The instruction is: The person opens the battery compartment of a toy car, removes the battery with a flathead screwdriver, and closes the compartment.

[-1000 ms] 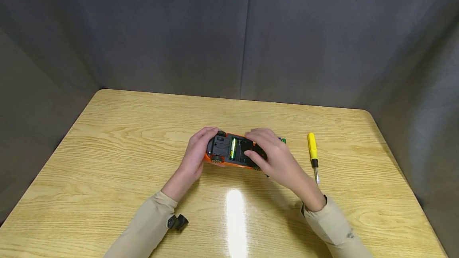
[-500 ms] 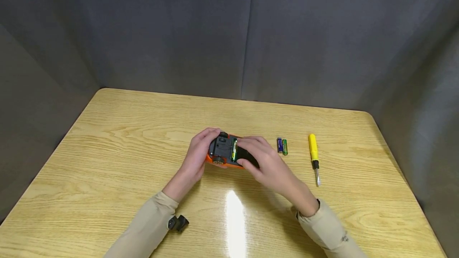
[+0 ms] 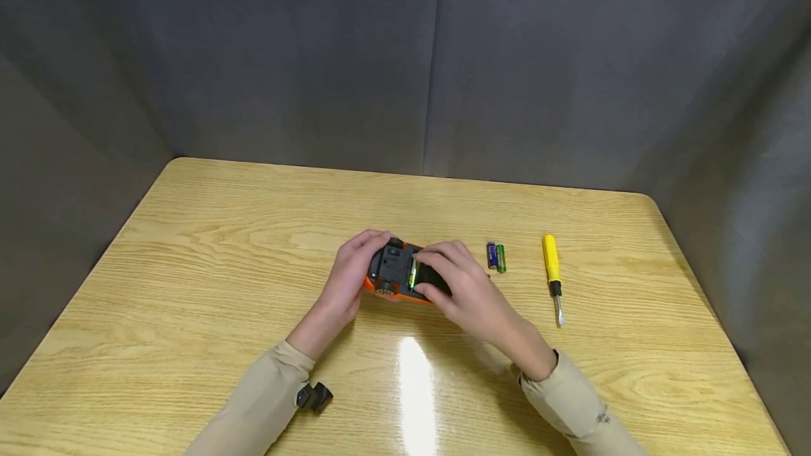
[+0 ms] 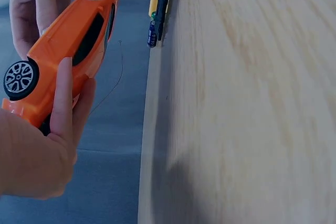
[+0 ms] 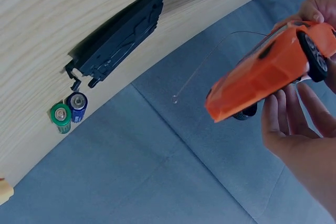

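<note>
My left hand (image 3: 345, 276) grips an orange toy car (image 3: 391, 267) by one end, with its black underside facing up in the head view. A green battery (image 3: 413, 276) sits across the recess in that underside. At the battery's two ends are the thumb and forefinger of my right hand (image 3: 472, 294), pinching it. The rest of the recess is largely hidden by that hand. In the left wrist view the car's orange side (image 4: 68, 40) shows, with left fingers along it. The right wrist view has the right fingers (image 5: 294, 116) below the car, the battery out of sight.
A blue battery (image 3: 491, 255) and a green battery (image 3: 501, 259) stand side by side right of the hands. Farther right lies a yellow-handled screwdriver (image 3: 552, 266). A black plastic cover (image 5: 118, 38) rests near the batteries. A thin wire (image 5: 210, 53) trails from the car.
My right hand has moved left along the car's underside to the green battery in the recess. The loose batteries have come into full view. The left hand stays on the car.
</note>
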Tool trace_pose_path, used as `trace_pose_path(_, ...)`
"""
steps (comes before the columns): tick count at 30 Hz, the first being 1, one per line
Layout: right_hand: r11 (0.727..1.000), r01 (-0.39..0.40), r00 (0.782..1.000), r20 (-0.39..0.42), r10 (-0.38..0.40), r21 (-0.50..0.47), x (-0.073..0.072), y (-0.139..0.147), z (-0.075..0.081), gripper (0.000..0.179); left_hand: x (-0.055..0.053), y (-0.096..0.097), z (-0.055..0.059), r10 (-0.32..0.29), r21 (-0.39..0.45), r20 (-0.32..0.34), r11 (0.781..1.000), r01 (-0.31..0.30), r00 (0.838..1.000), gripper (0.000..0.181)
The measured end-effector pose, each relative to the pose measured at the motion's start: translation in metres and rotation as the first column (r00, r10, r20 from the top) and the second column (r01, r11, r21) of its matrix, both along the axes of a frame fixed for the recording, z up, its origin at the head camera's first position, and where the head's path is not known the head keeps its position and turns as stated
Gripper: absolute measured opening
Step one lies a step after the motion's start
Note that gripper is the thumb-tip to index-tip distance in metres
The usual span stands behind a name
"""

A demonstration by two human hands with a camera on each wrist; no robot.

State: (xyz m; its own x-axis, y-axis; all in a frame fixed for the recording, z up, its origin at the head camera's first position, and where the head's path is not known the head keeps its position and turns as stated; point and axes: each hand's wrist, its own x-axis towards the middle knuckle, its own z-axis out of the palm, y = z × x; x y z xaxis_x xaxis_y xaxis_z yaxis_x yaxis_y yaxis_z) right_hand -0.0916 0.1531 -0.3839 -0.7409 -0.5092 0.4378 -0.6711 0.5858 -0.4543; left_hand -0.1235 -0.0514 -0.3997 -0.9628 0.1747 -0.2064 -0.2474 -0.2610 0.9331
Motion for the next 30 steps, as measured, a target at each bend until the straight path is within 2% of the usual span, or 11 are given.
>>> trace_pose_path(9,1.0,0.005,1.0,0.028,-0.005,-0.008,-0.0002,0.0009,-0.0015,0.044,0.0019,0.0007,-0.0016,-0.025,-0.015,-0.003,1.0,0.025,1.0,0.027)
trace_pose_path(20,0.999,0.037,0.991,0.131,-0.032,-0.033,0.0016,-0.0016,-0.0039,0.047,0.0029,0.0013,-0.0007,-0.012,-0.046,-0.003,0.999,0.012,1.0,0.025)
trace_pose_path(24,0.998,0.045,0.993,0.113,-0.04,-0.043,0.0011,-0.0014,-0.005,0.047,0.003,0.0014,-0.0005,-0.01,-0.048,0.004,0.999,0.011,1.0,0.025)
trace_pose_path(30,0.998,0.055,0.998,0.029,-0.055,-0.015,-0.0001,-0.0003,-0.0066,0.048,0.0022,0.0014,-0.0004,-0.013,-0.028,0.004,1.0,0.013,1.0,0.026)
